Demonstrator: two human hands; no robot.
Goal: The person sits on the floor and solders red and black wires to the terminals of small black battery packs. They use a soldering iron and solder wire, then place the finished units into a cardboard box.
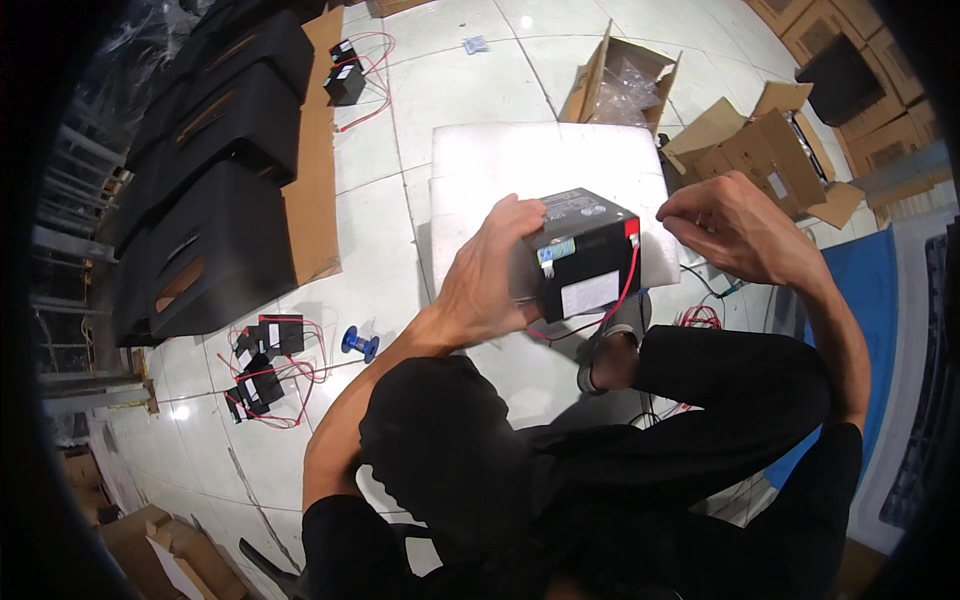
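Pale tiled floor (372,205). Left side: brown cardboard sheet (316,205); red-wired black batteries (284,335), blue spool (352,341) near them. Far left: second battery group (347,86). Middle: white foam block (495,160). Toward far-right corner: two open cartons (755,158).

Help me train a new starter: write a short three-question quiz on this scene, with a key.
1. Which hand holds the battery?
2. True or false: the spool lies to the left of the foam in the picture.
3. What colour is the wire running down beside the battery's label?
A) green
B) red
C) yellow

Key:
1. The left hand.
2. True.
3. B.
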